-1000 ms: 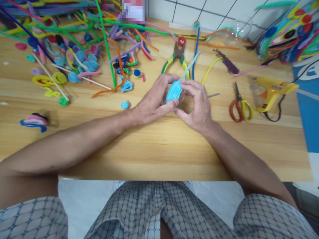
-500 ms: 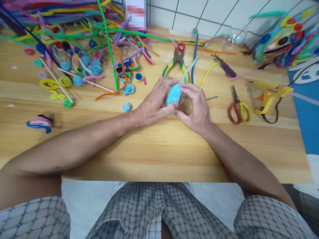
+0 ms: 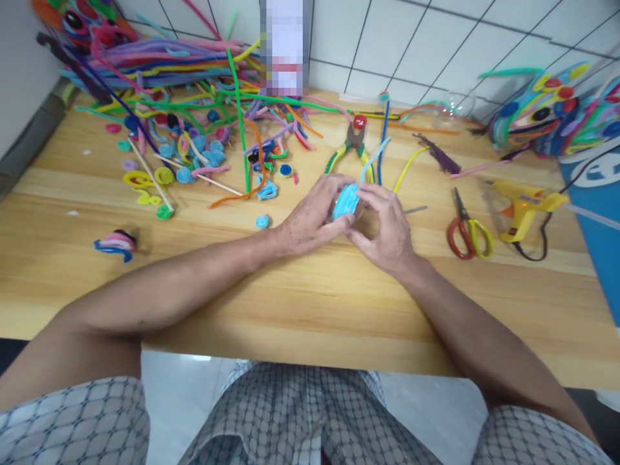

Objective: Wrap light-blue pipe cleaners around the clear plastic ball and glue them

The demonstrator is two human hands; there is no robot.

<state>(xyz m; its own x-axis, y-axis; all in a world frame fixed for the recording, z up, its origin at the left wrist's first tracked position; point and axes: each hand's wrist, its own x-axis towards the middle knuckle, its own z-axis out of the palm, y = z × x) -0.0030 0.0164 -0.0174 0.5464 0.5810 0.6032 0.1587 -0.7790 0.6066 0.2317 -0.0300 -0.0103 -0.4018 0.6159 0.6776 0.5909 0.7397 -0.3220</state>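
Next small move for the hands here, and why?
Probably use the right hand to lay the loose light-blue end down against the light-blue band. That end sticks up free beyond the fingers and seems to run from the band, the right fingertips are already at the band's edge, and the left hand grips the other side.

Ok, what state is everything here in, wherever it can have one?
Left hand: curled around the light blue piece
Right hand: fingers bent, tips at the same piece
Light blue piece: held between both hands
Light blue strip: free end sticking up
Pliers: lying flat, handles spread
Scissors: lying down, blades together
Glue gun: lying on its side; on or off unclear
Coloured strips: many heaped
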